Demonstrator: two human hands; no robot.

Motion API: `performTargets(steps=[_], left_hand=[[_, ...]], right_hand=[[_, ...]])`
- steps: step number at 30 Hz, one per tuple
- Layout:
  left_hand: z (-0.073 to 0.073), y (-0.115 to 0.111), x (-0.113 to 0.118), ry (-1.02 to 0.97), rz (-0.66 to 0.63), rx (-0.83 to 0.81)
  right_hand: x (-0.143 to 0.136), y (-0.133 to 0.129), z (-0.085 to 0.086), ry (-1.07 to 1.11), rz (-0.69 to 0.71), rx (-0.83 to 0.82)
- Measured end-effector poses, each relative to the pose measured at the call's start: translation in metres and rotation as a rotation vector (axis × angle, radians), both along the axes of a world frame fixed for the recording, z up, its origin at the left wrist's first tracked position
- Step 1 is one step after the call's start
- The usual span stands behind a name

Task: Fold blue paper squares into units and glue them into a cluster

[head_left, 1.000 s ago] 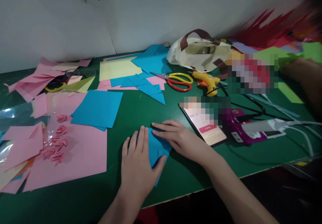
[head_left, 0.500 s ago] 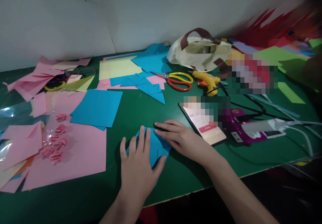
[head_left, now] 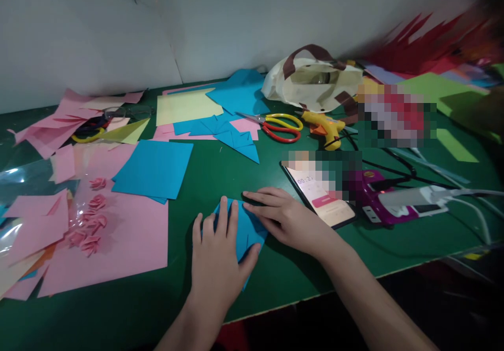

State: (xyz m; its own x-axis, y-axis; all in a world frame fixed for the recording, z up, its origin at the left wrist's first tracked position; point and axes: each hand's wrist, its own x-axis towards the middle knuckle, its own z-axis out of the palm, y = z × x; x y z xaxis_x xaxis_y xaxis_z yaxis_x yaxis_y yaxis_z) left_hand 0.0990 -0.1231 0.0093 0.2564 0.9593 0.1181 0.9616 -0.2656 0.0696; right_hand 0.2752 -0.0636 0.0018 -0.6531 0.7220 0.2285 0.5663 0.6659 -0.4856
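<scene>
Beneath both hands, near the front edge of the table, lies a folded sheet of blue paper (head_left: pixel 247 230). My left hand (head_left: pixel 219 256) rests flat over its left part, fingers spread and thumb out to the right. Fingers of my right hand (head_left: pixel 281 215) stretch across its upper right edge, palm down. Neither hand grips the paper; they press on it from above. Parts of its outline are hidden under the fingers. Left of the hands, a stack of blue paper squares (head_left: pixel 155 169) overlaps a large pink sheet (head_left: pixel 145 240).
Several pink paper roses (head_left: pixel 96 219) lie at left. Scissors (head_left: pixel 279 125), a yellow glue gun (head_left: pixel 326 126) and a cream bag (head_left: pixel 311 80) are at the back. A phone (head_left: pixel 334 212) and a purple power strip (head_left: pixel 381 198) with cables sit at right.
The whole view shifts very slightly. My left hand's little finger sits a bit closer to the other fingers; my right hand and the blue paper look the same.
</scene>
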Motion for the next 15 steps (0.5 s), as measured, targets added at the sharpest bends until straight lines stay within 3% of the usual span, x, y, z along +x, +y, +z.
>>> performTargets(steps=[8, 15], left_hand=[[0.003, -0.001, 0.002, 0.045, -0.006, -0.01], [0.004, -0.002, 0.004, 0.052, -0.007, -0.007]], right_hand=[[-0.005, -0.001, 0.009, 0.093, -0.08, -0.11], [-0.02, -0.003, 0.013, -0.14, -0.134, -0.107]])
